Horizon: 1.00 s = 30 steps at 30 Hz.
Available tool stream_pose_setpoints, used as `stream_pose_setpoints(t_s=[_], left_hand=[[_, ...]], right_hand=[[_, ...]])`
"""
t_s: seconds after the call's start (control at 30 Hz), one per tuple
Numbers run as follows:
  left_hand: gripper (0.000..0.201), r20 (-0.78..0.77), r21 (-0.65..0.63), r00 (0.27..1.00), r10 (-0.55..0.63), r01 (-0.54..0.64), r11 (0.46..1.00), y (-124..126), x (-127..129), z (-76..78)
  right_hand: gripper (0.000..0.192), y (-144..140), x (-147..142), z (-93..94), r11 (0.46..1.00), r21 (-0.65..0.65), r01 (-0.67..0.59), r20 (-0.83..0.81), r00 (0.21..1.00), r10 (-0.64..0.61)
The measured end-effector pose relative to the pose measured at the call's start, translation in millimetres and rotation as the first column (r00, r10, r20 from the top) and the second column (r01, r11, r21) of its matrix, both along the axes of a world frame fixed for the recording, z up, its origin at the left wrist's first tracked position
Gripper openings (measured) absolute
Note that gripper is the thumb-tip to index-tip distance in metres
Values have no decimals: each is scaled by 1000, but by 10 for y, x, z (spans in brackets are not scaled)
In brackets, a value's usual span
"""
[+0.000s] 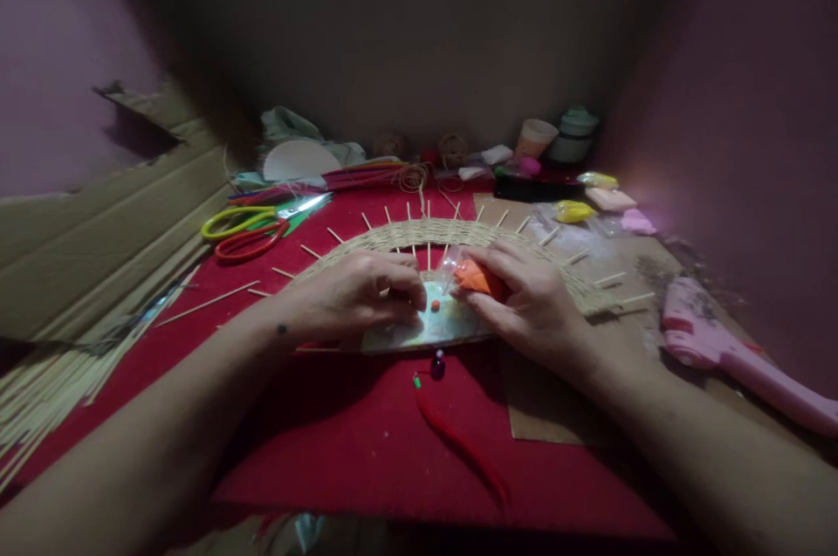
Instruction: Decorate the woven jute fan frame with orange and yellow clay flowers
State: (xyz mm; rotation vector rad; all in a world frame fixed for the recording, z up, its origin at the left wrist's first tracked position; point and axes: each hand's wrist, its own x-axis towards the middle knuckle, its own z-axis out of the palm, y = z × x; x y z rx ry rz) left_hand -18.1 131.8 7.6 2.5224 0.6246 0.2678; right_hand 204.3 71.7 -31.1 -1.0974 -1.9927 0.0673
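1. Orange clay packet [477, 277]: small clear bag of soft orange clay, held at the centre of the desk [367, 442] over the woven fan piece [445, 235]. Judged light, pliable, easily dented; film likely slippery. Best taken at the bag's edge.
2. Right hand [533, 307]: fingers closed around the packet.
3. Left hand [353, 294]: fingers curled and pinched together near the packet's open end; whether they grip anything, I cannot tell.
4. Orange pellet [436, 305]: tiny, loose, lying between the hands.
5. Woven fan piece: stiff spokes, probably brittle.
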Motion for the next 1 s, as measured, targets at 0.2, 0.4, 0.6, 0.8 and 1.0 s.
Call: stream_pose_setpoints(t_s=[0.2,0.4,0.6,0.8,1.0], left_hand=[[11,258,-117,945,200,-175,978,-41,18,57],[15,353,-66,900,257,-250,966,-111,91,-11],[14,349,-61,882,318,-317,947,-200,208,-62],[5,472,118,850,233,-323,939,-241,260,-148],[8,481,228,863,155,-294,928,-268,279,-188]], right_hand=[[28,-6,-8,-9,1000,-1,-14,6,1000,14],[29,-7,-24,-17,999,-5,-50,14,999,50],[30,-26,-54,-30,998,8,-64,67,996,63],[32,-22,-66,-67,997,33,-75,103,992,71],[33,-17,-70,-82,995,40,-90,106,991,85]])
